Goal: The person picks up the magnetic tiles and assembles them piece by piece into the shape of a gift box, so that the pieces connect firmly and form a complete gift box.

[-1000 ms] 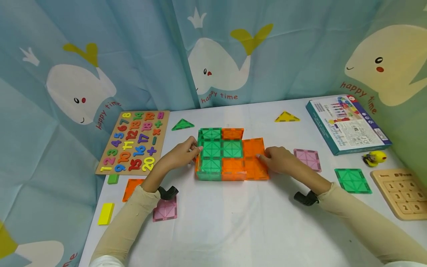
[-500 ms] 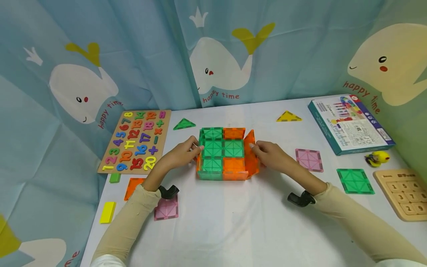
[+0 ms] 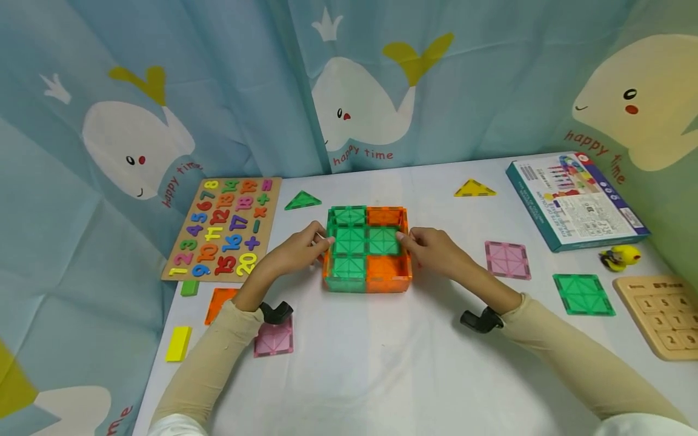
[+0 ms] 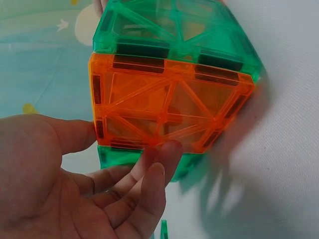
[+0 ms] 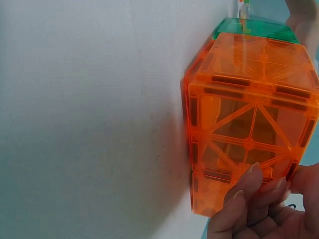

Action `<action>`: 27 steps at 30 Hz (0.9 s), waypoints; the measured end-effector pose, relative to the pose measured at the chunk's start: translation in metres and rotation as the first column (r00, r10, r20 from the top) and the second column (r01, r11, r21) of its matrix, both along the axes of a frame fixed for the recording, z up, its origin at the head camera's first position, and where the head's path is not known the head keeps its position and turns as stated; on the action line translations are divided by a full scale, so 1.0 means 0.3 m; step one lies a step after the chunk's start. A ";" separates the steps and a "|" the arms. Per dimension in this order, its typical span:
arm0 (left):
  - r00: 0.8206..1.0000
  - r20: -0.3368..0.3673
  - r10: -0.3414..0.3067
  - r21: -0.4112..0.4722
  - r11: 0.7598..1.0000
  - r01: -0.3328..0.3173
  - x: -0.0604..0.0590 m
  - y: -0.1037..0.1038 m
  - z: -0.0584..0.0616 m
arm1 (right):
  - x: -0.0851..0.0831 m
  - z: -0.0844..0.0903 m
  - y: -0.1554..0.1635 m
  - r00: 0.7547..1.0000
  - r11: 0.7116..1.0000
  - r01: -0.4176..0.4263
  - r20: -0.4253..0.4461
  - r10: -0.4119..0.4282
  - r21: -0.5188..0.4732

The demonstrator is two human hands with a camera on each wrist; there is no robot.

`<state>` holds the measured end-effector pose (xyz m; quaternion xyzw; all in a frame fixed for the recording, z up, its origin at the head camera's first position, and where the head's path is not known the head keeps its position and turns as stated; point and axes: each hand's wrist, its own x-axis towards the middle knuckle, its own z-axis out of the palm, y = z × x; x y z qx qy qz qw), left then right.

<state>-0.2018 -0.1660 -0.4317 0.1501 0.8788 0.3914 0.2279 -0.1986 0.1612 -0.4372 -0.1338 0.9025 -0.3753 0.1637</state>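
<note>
An open-topped box of magnetic tiles [image 3: 350,240], translucent green and orange, stands in the middle of the table. My left hand [image 3: 299,249] holds its left wall, thumb at the upper edge and fingers against the outside of an orange tile [image 4: 162,102]. On the opposite side, my right hand [image 3: 435,249] grips the right wall of orange tiles [image 5: 249,132], which stands upright; the thumb reaches over the top edge and the fingers lie outside. The floor of the box shows green tiles and an orange one at front right.
At left lie a number board [image 3: 264,242], green block [image 3: 189,288], yellow block [image 3: 178,344], orange tile [image 3: 218,303] and pink tile [image 3: 274,338]. Behind are green [image 3: 303,200] and yellow triangles [image 3: 474,189]. At right are another pink tile [image 3: 508,260], green tile [image 3: 583,294], cardboard box [image 3: 578,200], toy figure [image 3: 620,257] and wooden board [image 3: 662,315].
My right hand has moved left, folding the flat orange tiles at the right side up into an upright wall against the box. The left hand has stayed at the left wall.
</note>
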 end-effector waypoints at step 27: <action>0.998 -0.049 0.041 -0.176 0.983 -0.049 0.298 -0.242 -0.011 | 0.053 0.037 0.496 0.993 0.985 0.025 -0.122 -0.005 0.168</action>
